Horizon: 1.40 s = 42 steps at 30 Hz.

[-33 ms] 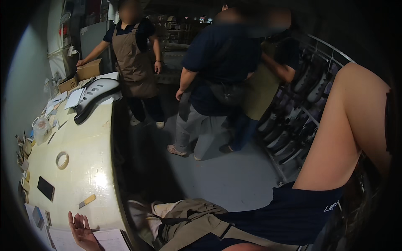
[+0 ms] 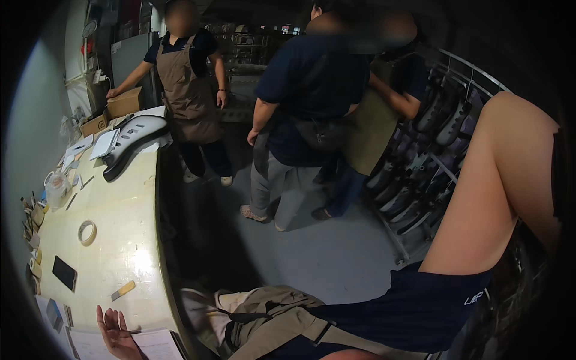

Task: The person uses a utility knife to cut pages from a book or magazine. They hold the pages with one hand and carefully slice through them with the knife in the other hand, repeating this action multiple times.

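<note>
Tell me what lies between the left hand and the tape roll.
In the head view, a yellow-handled flat tool lies between the left hand and tape roll, nearer the hand; the phone is off left.

3 people appear with heads blurred: a worker in a brown apron (image 2: 187, 90), a person in grey trousers (image 2: 312, 99) and, partly hidden behind the latter, a colleague in olive (image 2: 375, 132). The lower edge cuts the left hand (image 2: 117, 335) near the wrist; it covers part of some pages (image 2: 157, 343). A bent bare limb (image 2: 471, 198) (arm or leg, unclear) meets shadow at right.
</note>
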Each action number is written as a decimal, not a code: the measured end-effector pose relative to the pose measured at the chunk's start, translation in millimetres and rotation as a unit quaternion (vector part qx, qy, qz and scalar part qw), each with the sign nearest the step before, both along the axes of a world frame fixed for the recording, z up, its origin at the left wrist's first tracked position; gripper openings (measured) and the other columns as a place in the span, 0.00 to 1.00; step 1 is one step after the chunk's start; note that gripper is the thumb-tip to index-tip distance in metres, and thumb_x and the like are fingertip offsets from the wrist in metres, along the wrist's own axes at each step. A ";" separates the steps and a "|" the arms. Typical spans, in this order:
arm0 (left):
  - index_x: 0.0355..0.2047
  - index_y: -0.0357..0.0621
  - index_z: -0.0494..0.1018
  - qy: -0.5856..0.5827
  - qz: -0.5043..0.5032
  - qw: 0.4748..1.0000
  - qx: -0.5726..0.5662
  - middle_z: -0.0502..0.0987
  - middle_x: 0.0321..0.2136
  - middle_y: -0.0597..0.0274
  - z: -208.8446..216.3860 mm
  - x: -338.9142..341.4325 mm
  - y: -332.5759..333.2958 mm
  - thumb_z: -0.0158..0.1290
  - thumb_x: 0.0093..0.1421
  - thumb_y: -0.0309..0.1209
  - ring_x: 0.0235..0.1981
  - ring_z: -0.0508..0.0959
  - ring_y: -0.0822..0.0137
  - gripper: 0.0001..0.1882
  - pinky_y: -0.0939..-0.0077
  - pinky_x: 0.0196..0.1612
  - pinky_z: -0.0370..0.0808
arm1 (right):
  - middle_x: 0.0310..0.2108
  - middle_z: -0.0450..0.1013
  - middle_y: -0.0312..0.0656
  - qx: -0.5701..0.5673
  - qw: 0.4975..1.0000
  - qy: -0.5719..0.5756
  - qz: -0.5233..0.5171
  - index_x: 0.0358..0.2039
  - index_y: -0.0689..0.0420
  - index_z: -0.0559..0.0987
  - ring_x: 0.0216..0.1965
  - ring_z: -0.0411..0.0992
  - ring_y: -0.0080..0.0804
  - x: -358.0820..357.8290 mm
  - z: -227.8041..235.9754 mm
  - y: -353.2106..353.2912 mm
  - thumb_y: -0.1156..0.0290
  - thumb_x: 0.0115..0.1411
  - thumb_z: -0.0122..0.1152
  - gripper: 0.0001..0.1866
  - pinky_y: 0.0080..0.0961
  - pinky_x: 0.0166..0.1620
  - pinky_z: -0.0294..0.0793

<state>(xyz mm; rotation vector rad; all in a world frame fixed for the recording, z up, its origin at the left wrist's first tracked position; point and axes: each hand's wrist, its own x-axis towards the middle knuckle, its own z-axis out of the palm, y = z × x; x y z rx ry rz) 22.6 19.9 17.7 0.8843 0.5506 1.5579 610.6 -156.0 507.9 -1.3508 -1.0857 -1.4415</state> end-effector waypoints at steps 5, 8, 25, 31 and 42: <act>0.62 0.30 0.56 -0.008 -0.007 1.000 0.006 0.72 0.51 0.42 6.3 4.8 -2.6 0.42 0.65 0.39 0.55 0.71 0.49 0.30 0.54 0.63 0.62 | 0.41 0.76 0.47 -0.050 0.981 0.131 -0.136 0.45 0.62 0.78 0.41 0.74 0.29 60.2 8.6 -29.7 0.51 0.69 0.40 0.27 0.25 0.44 0.73; 0.62 0.31 0.55 -0.039 -0.045 0.998 0.003 0.72 0.52 0.43 -5.7 1.5 4.5 0.42 0.65 0.38 0.56 0.71 0.49 0.30 0.55 0.63 0.63 | 0.41 0.76 0.47 -0.088 0.956 0.198 -0.199 0.45 0.62 0.78 0.41 0.74 0.29 85.6 5.7 -37.9 0.51 0.69 0.41 0.27 0.25 0.44 0.73; 0.63 0.31 0.53 -0.015 -0.026 0.999 -0.025 0.73 0.51 0.47 -4.9 -3.4 -1.8 0.41 0.67 0.39 0.55 0.71 0.50 0.30 0.54 0.60 0.66 | 0.42 0.76 0.47 -0.220 0.868 0.351 -0.273 0.45 0.63 0.78 0.42 0.74 0.30 131.8 -27.4 -8.5 0.53 0.68 0.42 0.25 0.26 0.45 0.73; 0.63 0.35 0.55 0.004 -0.040 0.999 -0.011 0.74 0.51 0.50 -1.6 -8.4 -5.8 0.38 0.68 0.40 0.54 0.72 0.50 0.28 0.54 0.49 0.77 | 0.42 0.76 0.47 -0.228 0.867 0.360 -0.261 0.45 0.63 0.78 0.42 0.74 0.30 150.7 -33.4 12.0 0.54 0.68 0.42 0.25 0.26 0.46 0.73; 0.63 0.29 0.52 -0.022 -0.073 0.997 0.019 0.72 0.53 0.46 -1.1 -8.2 -3.5 0.40 0.67 0.40 0.58 0.68 0.49 0.31 0.50 0.65 0.56 | 0.43 0.76 0.48 -0.236 0.866 0.352 -0.267 0.45 0.63 0.77 0.43 0.74 0.31 152.6 -37.8 23.4 0.55 0.68 0.42 0.24 0.27 0.46 0.73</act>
